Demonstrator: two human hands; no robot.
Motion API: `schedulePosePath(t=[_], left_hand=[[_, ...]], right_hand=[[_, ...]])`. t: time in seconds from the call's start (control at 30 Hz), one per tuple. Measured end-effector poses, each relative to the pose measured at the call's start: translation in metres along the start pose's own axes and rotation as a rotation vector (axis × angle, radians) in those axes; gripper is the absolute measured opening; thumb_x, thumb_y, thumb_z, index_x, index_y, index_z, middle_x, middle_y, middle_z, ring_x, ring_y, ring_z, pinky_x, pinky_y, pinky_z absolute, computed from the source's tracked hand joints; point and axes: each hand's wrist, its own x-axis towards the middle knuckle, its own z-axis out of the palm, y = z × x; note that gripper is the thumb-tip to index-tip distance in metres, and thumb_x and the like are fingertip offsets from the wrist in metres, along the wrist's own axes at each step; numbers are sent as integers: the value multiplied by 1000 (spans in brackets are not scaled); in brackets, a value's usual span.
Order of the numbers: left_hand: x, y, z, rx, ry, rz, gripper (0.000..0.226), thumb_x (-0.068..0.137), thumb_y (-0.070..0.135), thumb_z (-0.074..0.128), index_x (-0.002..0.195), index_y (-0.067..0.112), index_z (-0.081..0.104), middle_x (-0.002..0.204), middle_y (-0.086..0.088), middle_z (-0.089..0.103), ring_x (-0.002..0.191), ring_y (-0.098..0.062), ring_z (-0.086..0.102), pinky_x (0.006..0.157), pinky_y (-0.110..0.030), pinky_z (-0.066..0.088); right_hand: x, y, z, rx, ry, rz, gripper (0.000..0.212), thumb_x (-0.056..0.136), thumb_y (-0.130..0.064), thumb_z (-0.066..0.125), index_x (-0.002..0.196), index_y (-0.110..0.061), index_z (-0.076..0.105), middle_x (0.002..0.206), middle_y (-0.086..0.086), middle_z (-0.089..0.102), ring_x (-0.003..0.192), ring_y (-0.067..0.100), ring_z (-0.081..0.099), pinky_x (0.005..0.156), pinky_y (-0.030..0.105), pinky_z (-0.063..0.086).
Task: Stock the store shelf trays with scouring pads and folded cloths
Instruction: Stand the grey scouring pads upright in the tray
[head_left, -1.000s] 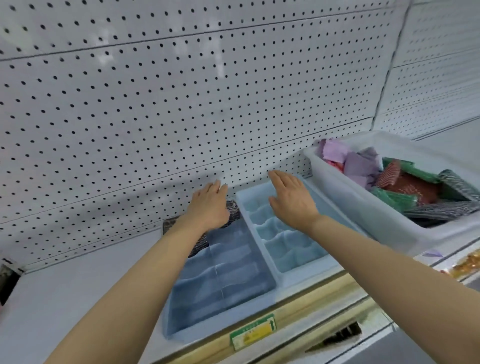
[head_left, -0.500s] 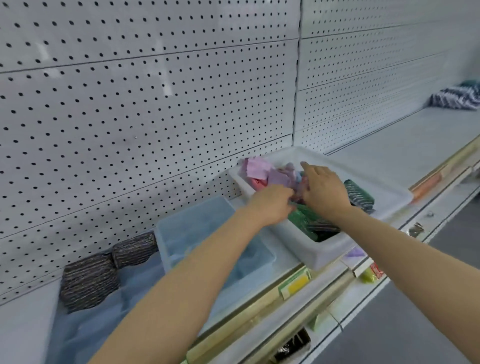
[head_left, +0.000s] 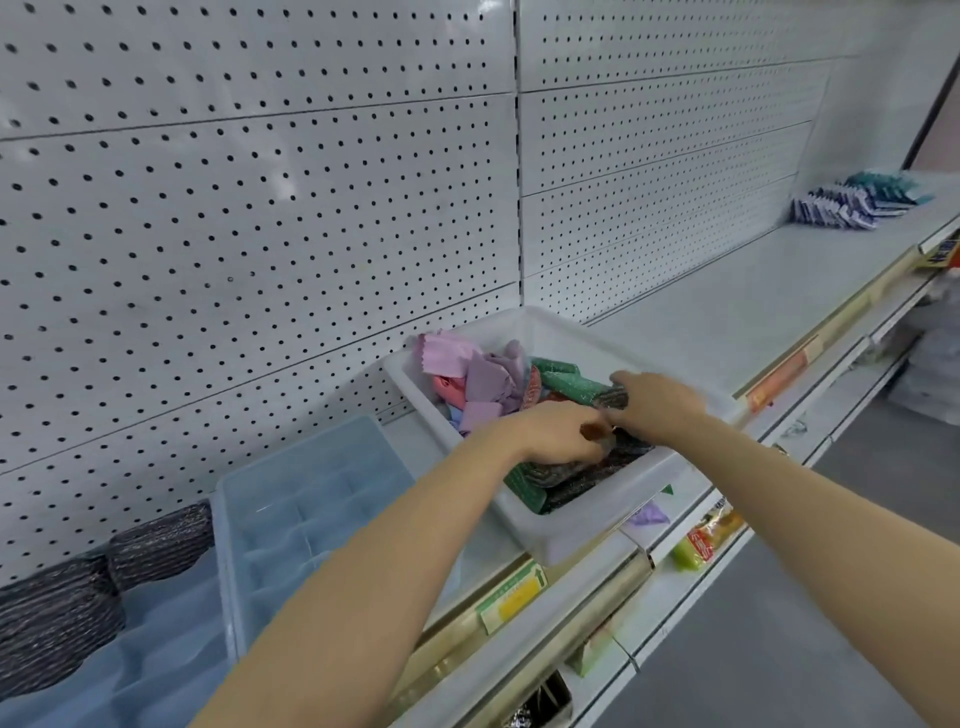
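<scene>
While both hands are reaching into the white bin (head_left: 582, 535) on the shelf (head_left: 727, 291), a pick is judged to be under way. The left hand (head_left: 556, 434) is curled over a dark scouring pad (head_left: 587, 470) at the near end of the bin; a firm grip cannot be confirmed, since the fingertips are hidden. The right hand (head_left: 657, 402) is laid beside it, close to touching, with fingers bent toward a green-edged pad (head_left: 571, 384); whether anything is pinched cannot be told.

For a clean pick, one pad should be separated from the pile and lifted flat, so that neighbours are not dragged out. The pink and purple cloths (head_left: 478, 374) at the far end are best left undisturbed for now.

Two trays are seen to the left: a pale blue divided tray (head_left: 306, 514), whose visible compartments hold nothing, and a darker blue tray (head_left: 156, 660), at whose far end two stacks of dark pads (head_left: 104, 587) are stood. The pads in the bin are too tangled to be counted; at least three cloths are visible.
</scene>
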Motion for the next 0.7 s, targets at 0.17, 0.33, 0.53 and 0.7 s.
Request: schedulePosePath(t=[0.17, 0.33, 0.53, 0.7], left_hand=[[-8, -17, -9, 37, 159, -71, 43, 88, 3, 54, 123, 28, 54, 74, 4, 52, 64, -18, 53, 53, -29, 39], [-31, -50, -31, -333, 505, -166, 33, 76, 13, 78, 97, 28, 56, 111, 6, 63, 94, -15, 64, 85, -11, 49], [-99, -85, -64, -575, 637, -152, 39, 79, 9, 77, 111, 26, 64, 101, 0, 66, 86, -14, 66, 69, -24, 57], [-169, -121, -67, -700, 676, -200, 31, 80, 5, 75, 106, 23, 72, 100, 2, 72, 90, -11, 66, 81, -25, 54]], right_hand=[[3, 0, 5, 12, 20, 33, 46, 86, -16, 51, 129, -28, 48, 111, 7, 63, 90, 28, 60, 66, 31, 48], [4, 2, -15, 181, 407, 78, 29, 87, -12, 52, 115, -20, 50, 88, 6, 62, 73, 26, 56, 59, 32, 48], [-20, -41, -40, 884, 393, -262, 38, 87, -6, 62, 115, -29, 52, 99, 2, 63, 80, 19, 63, 63, 33, 57], [-39, -109, -32, 1173, 189, -408, 32, 85, -4, 66, 105, -27, 59, 102, 2, 64, 90, 22, 64, 74, 39, 60]])
